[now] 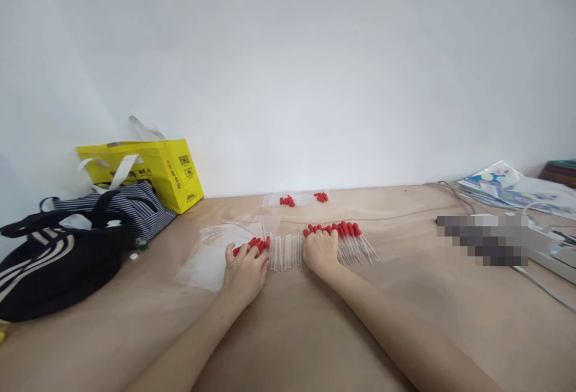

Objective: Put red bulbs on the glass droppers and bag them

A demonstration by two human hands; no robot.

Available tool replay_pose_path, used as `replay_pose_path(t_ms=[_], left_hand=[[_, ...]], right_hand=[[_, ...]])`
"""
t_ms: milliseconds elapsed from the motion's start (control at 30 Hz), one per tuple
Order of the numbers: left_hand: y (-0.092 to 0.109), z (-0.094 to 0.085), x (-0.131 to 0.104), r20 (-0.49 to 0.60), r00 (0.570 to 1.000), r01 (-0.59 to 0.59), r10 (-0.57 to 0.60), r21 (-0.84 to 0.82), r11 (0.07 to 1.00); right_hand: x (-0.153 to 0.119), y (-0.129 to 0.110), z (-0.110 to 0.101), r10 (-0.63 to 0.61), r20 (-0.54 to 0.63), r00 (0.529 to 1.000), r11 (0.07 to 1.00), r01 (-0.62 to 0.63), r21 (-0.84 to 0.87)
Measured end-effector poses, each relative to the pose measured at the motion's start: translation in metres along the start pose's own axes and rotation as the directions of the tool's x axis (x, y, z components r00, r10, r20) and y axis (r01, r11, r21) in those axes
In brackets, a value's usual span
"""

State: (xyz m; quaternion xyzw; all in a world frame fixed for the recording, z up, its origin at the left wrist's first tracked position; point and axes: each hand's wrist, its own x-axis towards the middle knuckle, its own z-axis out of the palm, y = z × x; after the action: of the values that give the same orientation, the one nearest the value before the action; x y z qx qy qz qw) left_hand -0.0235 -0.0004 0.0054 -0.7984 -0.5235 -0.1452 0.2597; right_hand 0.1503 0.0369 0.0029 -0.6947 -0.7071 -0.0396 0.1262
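Note:
Clear thin tubes [285, 253] lie side by side on the wooden table between my hands. My left hand [245, 266] rests with bent fingers on a small pile of red rubber bulbs [256, 243], beside clear plastic bags [202, 260]. At the right end of the bare tubes, my right hand [321, 251] has its fingers curled down at the row of tubes; what its fingertips hold is hidden. Red-capped tubes [353, 242] fan out just right of that hand. Farther back, a flat clear bag [303, 201] bears two small groups of red bulbs [321, 197].
On the left stand a yellow bag [180, 176], a striped bag [148, 212] and a black bag [58, 272], with a small green bottle [141, 245] near them. Plastic-wrapped sheets [517, 191], cables and a white power strip [553, 257] lie on the right.

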Motion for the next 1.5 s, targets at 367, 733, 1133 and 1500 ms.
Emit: replay_pose_path(t_ms=[367, 733, 1133, 1500], left_hand=[[0.011, -0.008, 0.002, -0.236, 0.971, -0.091, 0.044, -0.195, 0.977], [0.034, -0.011, -0.007, -0.115, 0.894, -0.4, 0.432, -0.639, 0.658], [0.043, -0.011, 0.006, -0.019, 0.974, -0.188, 0.227, -0.63, 0.753], [0.047, -0.008, 0.002, 0.06, 0.985, -0.098, 0.162, -0.579, 0.81]], right_hand=[[0.002, 0.005, -0.014, 0.025, 0.076, 0.997, 0.992, -0.035, 0.124], [-0.051, 0.094, -0.005, -0.238, -0.175, 0.956, 0.762, 0.295, 0.576], [-0.067, 0.101, -0.003, -0.369, -0.25, 0.895, 0.736, 0.445, 0.511], [-0.072, 0.093, -0.005, -0.456, -0.201, 0.867, 0.757, 0.497, 0.424]])
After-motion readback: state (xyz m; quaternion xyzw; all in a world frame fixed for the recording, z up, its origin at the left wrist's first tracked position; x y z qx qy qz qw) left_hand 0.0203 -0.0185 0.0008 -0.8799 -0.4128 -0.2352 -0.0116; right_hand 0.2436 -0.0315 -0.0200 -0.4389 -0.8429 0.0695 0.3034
